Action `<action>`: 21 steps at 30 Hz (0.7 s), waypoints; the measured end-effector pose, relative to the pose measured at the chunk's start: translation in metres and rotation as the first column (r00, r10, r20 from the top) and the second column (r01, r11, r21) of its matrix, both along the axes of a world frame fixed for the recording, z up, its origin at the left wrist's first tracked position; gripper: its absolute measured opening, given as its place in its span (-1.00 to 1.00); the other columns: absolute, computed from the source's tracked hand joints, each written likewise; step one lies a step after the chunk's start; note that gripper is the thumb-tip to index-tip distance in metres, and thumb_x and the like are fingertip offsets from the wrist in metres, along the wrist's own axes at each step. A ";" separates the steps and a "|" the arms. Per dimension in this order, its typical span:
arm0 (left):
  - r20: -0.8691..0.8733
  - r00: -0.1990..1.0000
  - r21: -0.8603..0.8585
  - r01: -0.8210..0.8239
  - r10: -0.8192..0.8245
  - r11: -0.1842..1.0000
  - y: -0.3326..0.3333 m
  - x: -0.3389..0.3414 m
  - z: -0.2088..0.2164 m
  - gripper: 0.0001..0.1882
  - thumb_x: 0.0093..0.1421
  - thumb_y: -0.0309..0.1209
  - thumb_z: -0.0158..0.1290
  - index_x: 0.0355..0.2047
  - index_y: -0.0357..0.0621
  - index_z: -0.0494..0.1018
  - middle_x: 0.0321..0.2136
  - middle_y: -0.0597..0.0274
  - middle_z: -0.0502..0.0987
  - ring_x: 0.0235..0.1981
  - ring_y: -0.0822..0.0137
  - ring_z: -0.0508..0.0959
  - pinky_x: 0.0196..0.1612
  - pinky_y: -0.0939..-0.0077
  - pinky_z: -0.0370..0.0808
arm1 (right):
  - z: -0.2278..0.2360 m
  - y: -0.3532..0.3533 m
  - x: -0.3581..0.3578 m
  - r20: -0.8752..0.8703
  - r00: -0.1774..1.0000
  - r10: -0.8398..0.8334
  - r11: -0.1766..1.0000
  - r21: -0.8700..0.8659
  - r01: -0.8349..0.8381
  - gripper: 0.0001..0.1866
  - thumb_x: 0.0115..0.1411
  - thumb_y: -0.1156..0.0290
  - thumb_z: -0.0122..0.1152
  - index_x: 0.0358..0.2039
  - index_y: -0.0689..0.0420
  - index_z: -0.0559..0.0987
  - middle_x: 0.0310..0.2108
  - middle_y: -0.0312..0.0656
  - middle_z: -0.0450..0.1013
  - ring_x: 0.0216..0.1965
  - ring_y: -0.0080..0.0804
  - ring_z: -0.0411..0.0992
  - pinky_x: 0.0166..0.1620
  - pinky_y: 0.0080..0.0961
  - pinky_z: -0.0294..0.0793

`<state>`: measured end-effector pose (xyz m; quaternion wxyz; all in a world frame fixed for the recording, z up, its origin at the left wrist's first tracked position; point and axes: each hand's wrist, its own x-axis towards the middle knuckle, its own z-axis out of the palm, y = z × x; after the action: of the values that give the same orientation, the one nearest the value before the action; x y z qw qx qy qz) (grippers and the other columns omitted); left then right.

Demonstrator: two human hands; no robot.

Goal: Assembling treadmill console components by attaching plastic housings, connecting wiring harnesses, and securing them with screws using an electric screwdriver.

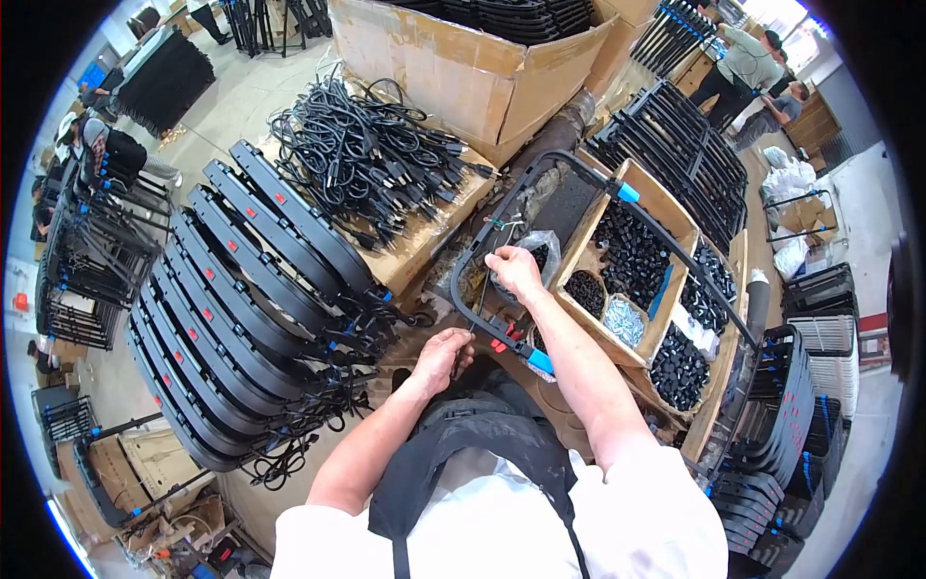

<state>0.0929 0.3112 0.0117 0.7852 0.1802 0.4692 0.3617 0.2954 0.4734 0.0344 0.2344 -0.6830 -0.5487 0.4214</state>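
Note:
A black bent-tube frame (460, 282) with blue bands lies across the bench in front of me. My right hand (518, 274) is closed in a pinch right beside the tube; what its fingertips hold is too small to tell. Thin coloured wires (502, 224) stick out of the tube just beyond it. Nearer to me, my left hand (448, 361) has its fingers curled together close to the tube's near bend, on something I cannot make out. A clear plastic bag (546, 241) with dark parts sits behind my right hand.
To the right, a wooden compartment box (696, 224) holds black plastic parts and silvery screws. Tangled black cables (371, 159) cover a cardboard surface, with a large carton (434, 68) behind. Curved black panels (260, 280) stand stacked at left. People (748, 68) work farther off.

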 end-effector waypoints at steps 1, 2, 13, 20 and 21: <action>0.014 1.000 -0.012 -0.008 0.008 1.000 -0.001 0.001 0.003 -0.87 0.43 -0.34 0.14 -0.13 -0.11 0.57 -0.35 0.37 0.59 -0.34 0.48 0.59 -0.26 0.51 0.58 | -0.002 0.000 -0.001 -0.014 1.000 -0.012 1.000 -0.010 0.011 -0.66 0.28 0.20 0.39 -0.16 0.26 0.70 -0.47 -0.27 0.58 -0.48 -0.52 0.50 -0.31 -0.43 0.52; 0.028 0.999 -0.026 -0.015 0.016 1.000 -0.001 0.001 0.006 -0.87 0.43 -0.34 0.13 -0.12 -0.11 0.57 -0.35 0.37 0.59 -0.33 0.47 0.59 -0.25 0.51 0.59 | -0.004 0.000 -0.002 -0.028 0.999 -0.024 1.000 -0.021 0.023 -0.64 0.28 0.20 0.39 -0.14 0.27 0.70 -0.45 -0.26 0.60 -0.48 -0.52 0.51 -0.30 -0.44 0.53; 0.124 0.992 -0.213 -0.002 0.030 0.977 0.015 0.002 0.010 -0.75 0.46 -0.27 0.00 -0.13 -0.16 0.57 -0.37 0.28 0.58 -0.37 0.33 0.55 -0.22 0.43 0.54 | 0.004 0.006 0.005 0.009 1.000 0.012 0.997 -0.077 -0.011 -0.65 0.24 0.12 0.37 -0.20 0.18 0.74 -0.36 -0.06 0.66 -0.27 -0.23 0.63 -0.11 -0.26 0.54; 0.110 0.994 -0.147 0.002 0.015 0.989 0.011 0.002 0.001 -0.79 0.44 -0.31 0.05 -0.14 -0.19 0.57 -0.38 0.28 0.59 -0.38 0.34 0.56 -0.24 0.45 0.55 | 0.007 0.005 0.005 -0.001 1.000 0.006 0.996 -0.084 -0.006 -0.64 0.24 0.12 0.38 -0.16 0.16 0.74 -0.36 -0.07 0.67 -0.27 -0.25 0.63 -0.11 -0.29 0.55; 0.134 0.991 -0.142 0.000 0.019 0.990 0.011 0.002 -0.001 -0.81 0.44 -0.33 0.07 -0.14 -0.20 0.57 -0.38 0.28 0.59 -0.38 0.35 0.57 -0.24 0.46 0.56 | 0.008 0.005 0.007 -0.022 0.999 0.026 0.994 -0.103 -0.028 -0.63 0.25 0.12 0.36 -0.13 0.15 0.74 -0.34 -0.07 0.67 -0.27 -0.24 0.63 -0.10 -0.28 0.55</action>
<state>0.0953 0.3221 0.0111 0.8241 0.0969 0.4405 0.3427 0.3024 0.4779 0.0424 0.1985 -0.6826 -0.5327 0.4592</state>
